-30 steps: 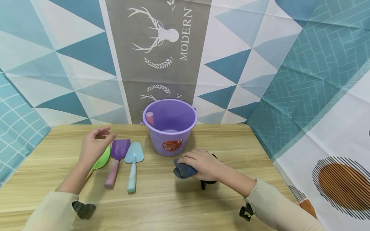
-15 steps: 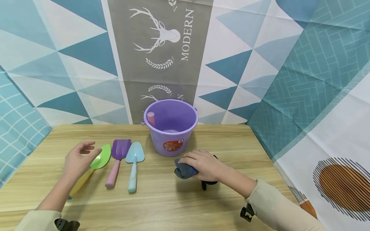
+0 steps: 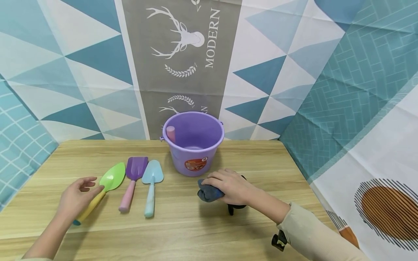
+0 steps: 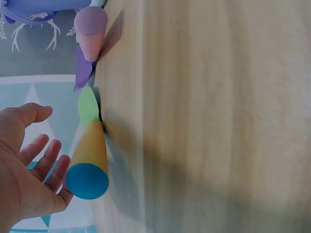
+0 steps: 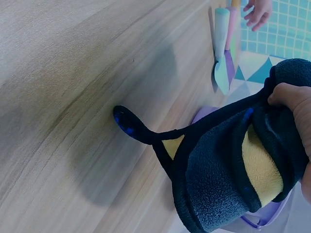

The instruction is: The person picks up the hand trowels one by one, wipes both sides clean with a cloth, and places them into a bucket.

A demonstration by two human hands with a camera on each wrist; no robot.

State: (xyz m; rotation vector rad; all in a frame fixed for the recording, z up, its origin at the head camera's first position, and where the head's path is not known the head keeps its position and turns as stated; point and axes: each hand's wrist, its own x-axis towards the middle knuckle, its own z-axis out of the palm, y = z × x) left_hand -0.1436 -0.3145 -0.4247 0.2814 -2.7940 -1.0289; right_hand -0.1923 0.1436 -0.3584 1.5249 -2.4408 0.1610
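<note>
In the head view my left hand (image 3: 74, 199) hovers over the handle of a green-bladed garden trowel (image 3: 112, 176). Its fingers are loosely bent, and the left wrist view shows them spread beside the yellow handle (image 4: 89, 150) with its blue end, nothing in the palm. My right hand (image 3: 232, 186) grips a dark grey towel (image 3: 209, 192) in front of the bucket. The right wrist view shows the towel (image 5: 214, 179) bunched up, black-edged with yellow patches, its hanging loop (image 5: 130, 125) sticking out over the table. Part of the towel is hidden under the hand.
A purple bucket (image 3: 192, 159) stands at the back middle, a pink handle (image 3: 170, 133) showing inside it. Between it and the green trowel lie a purple shovel (image 3: 136, 167) with a pink handle and a light blue trowel (image 3: 152, 172). A patterned cloth (image 3: 183, 83) hangs behind the wooden table (image 3: 156, 239).
My left hand has moved down and to the left, from above the green blade to the yellow handle, uncovering the trowel. The right hand and towel have stayed in place.
</note>
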